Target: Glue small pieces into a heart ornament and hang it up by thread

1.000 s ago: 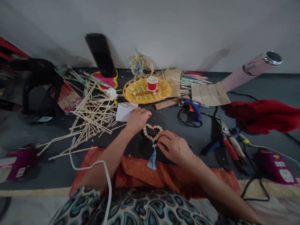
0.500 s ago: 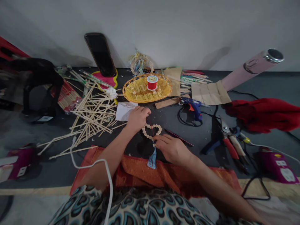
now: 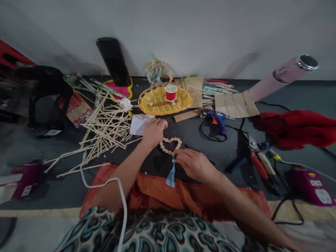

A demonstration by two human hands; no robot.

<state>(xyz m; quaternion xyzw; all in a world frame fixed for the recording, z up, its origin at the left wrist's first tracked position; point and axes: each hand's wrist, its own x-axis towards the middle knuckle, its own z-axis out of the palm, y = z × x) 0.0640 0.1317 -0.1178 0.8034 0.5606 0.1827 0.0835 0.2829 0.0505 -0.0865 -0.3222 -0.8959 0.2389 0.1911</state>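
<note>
A small heart made of pale beads (image 3: 170,145) lies on the dark mat, with a blue tassel (image 3: 170,177) hanging from its lower tip toward me. My left hand (image 3: 153,132) pinches the heart's upper left lobe. My right hand (image 3: 194,164) holds the lower tip where the tassel joins. A thin red thread runs across the heart's middle.
A yellow woven basket (image 3: 154,103) with a red thread spool (image 3: 170,92) sits behind the heart. Wooden sticks (image 3: 105,127) are scattered left. A blue glue gun (image 3: 216,120), pliers (image 3: 256,159), red cloth (image 3: 296,127), brown paper (image 3: 235,105) and a pink bottle (image 3: 285,77) lie right. A phone (image 3: 113,61) leans on the wall.
My right hand slid from the heart's right side down to its lower tip by the tassel. My left hand stayed on the upper left lobe.
</note>
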